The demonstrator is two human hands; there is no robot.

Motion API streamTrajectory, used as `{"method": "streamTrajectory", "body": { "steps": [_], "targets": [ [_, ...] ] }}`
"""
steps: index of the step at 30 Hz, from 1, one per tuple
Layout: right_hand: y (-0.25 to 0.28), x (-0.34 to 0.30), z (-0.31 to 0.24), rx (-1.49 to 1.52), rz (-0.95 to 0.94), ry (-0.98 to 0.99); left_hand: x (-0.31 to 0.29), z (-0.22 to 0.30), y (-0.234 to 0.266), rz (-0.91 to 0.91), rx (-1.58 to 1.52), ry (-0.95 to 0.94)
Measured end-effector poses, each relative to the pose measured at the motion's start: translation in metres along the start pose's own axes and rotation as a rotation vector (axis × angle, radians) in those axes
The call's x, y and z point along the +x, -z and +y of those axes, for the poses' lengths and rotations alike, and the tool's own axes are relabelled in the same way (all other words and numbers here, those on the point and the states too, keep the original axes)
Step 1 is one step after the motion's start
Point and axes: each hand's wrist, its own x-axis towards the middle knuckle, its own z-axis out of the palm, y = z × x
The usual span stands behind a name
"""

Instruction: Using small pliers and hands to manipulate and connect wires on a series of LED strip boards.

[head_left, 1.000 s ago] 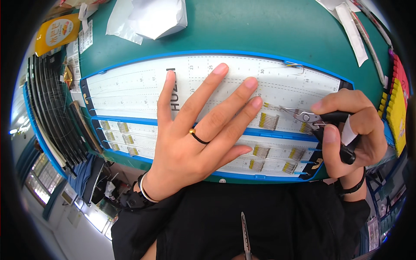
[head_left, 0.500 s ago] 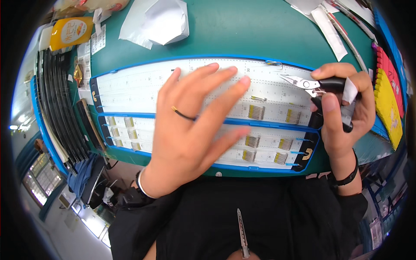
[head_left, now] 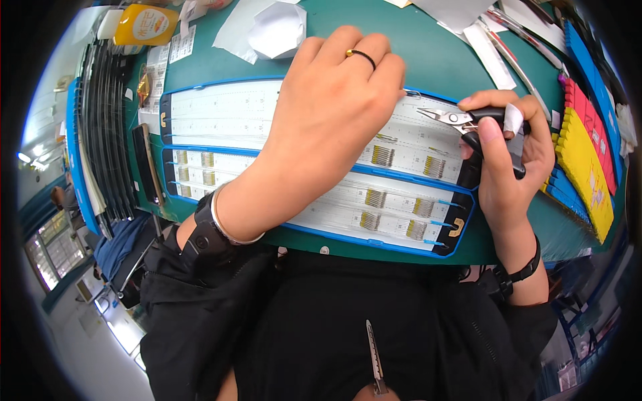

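Note:
A long blue-edged fishing-rig case (head_left: 224,110) lies open before me, with white ruled panels. Bundles of snelled fishing hooks (head_left: 382,156) sit in rows at its right side. My left hand (head_left: 338,100) reaches over the case with curled fingers. Its fingertips are mostly hidden, bunched by the far edge near a small wire-like hook (head_left: 414,94); what they hold does not show. In my right hand are black-handled pliers (head_left: 457,118), jaws pointing left over the case. My right hand (head_left: 511,157) also has a scrap of white paper (head_left: 513,119) against its fingers.
Crumpled white paper (head_left: 277,30) and a yellow bottle (head_left: 144,25) lie at the back left. Black ribbed trays (head_left: 107,134) stand on the left. Yellow (head_left: 583,170) and red (head_left: 595,127) foam pieces lie at right. A hair clip (head_left: 374,357) shows at the bottom.
My left hand has moved away from me toward the case's far edge, and its spread fingers have curled in. The pliers stay in my right hand. The whole view has shifted slightly.

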Motion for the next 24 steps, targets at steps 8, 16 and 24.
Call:
{"method": "streamTrajectory", "body": {
  "steps": [8,16,24],
  "targets": [
    [0.004,0.002,-0.005,0.153,0.086,-0.077,-0.011,0.011,0.011,0.032,-0.337,0.089],
    [0.006,0.002,-0.003,0.155,0.037,-0.056,-0.021,0.016,0.01,0.075,-0.719,0.281],
    [0.008,0.0,0.0,0.019,0.024,-0.032,-0.022,0.014,0.01,0.058,-0.784,0.29]
  ]
}}
